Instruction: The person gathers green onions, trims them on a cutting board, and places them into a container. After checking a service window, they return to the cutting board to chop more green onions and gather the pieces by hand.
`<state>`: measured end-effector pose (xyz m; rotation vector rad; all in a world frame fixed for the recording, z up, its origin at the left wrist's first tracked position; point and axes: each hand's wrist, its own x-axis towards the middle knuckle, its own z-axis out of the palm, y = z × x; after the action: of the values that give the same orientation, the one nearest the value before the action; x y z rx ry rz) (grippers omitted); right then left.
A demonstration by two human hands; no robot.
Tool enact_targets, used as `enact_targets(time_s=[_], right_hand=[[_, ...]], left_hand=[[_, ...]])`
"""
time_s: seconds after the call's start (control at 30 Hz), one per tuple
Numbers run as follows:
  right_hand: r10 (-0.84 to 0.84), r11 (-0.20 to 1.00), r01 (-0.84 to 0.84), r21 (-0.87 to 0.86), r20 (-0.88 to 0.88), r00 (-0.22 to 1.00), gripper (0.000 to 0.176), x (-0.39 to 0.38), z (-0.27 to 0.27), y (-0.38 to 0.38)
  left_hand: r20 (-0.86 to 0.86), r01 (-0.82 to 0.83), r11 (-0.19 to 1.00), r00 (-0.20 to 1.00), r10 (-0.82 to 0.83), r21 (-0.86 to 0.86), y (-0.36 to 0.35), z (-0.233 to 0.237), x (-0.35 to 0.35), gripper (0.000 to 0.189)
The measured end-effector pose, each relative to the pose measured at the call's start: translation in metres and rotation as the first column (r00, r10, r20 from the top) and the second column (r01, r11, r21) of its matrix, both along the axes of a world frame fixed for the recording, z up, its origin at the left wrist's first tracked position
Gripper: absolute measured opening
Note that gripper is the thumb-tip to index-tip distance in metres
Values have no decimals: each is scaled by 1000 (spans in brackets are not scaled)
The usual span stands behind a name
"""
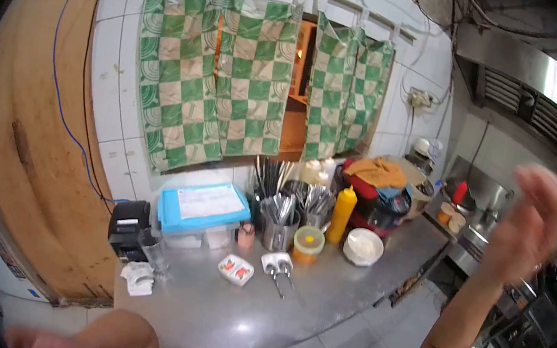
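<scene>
My right hand [534,219] is raised at the right, over the floor and cooking area beyond the counter. Its fingers point upward, loosely apart and slightly blurred, and I see nothing in them. Low at the left edge, my left hand [39,341] is smeared by motion and partly cut off, so its fingers cannot be made out. The steel counter [205,318] lies between my arms. On it are a white dish with red decoration [236,270] and a white holder [277,263] with two metal spoons. Neither hand touches them.
Along the wall stand a blue-lidded box [205,205], a cutlery canister [278,233], a yellow squeeze bottle [341,215], a lidded tub [308,244] and a white bowl [363,247]. A black printer [129,225], a glass [153,250] and crumpled paper [138,278] sit left. A curtain [255,81] hangs behind.
</scene>
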<state>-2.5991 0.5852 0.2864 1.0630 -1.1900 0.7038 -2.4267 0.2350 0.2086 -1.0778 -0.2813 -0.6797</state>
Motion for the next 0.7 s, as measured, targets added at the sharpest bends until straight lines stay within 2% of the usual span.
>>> enact_targets(time_s=[0.03,0.07,0.1,0.13,0.17,0.2,0.23,0.27,0.33,0.4,0.47,0.53,0.63,0.7], right_hand=[[-114,993,110,38,107,988,22,-31,10,-14],[-63,997,51,60,209,976,15,-67,21,-28],[-120,983,96,156,149,982,15,-116,35,-37],[-118,973,83,215,157,981,13,-159,44,-53],[-194,943,117,312,229,954,13,-203,54,-66],[-256,915,168,368,207,944,16,-253,61,-79],[-314,881,218,419,176,933,19,-301,67,-94],[-346,873,223,434,229,910,23,-343,72,-110],[-340,869,193,455,266,902,27,-402,89,-139],[-503,827,349,442,300,811,32,-448,102,-170],[-442,857,263,443,370,817,38,-485,111,-188],[-497,855,320,407,473,727,45,-494,121,-201],[-484,858,266,440,519,704,52,-508,136,-207],[-493,852,262,453,529,691,55,-508,142,-209]], left_hand=[[248,383,922,900,-359,-57,-6,-36,-33,40],[485,704,710,626,-610,-17,-10,-72,-69,56],[814,-96,995,579,47,12,7,-77,-113,41],[926,66,997,373,-55,32,17,-89,-145,39],[986,-4,990,83,-142,143,24,-119,-173,37],[969,-51,982,-162,-189,183,36,-147,-194,39],[917,-182,983,-394,-57,-17,40,-186,-214,44],[836,-236,972,-537,-113,-21,51,-223,-229,47],[600,-273,920,-798,-52,-283,73,-296,-241,70],[371,-324,844,-914,-164,-426,100,-349,-245,71],[344,-407,817,-898,-275,-409,125,-374,-240,75],[329,-490,778,-865,-379,-393,139,-374,-242,80],[256,-471,793,-881,-399,-387,144,-365,-246,90],[114,-350,809,-934,-338,-472,139,-371,-245,99]])
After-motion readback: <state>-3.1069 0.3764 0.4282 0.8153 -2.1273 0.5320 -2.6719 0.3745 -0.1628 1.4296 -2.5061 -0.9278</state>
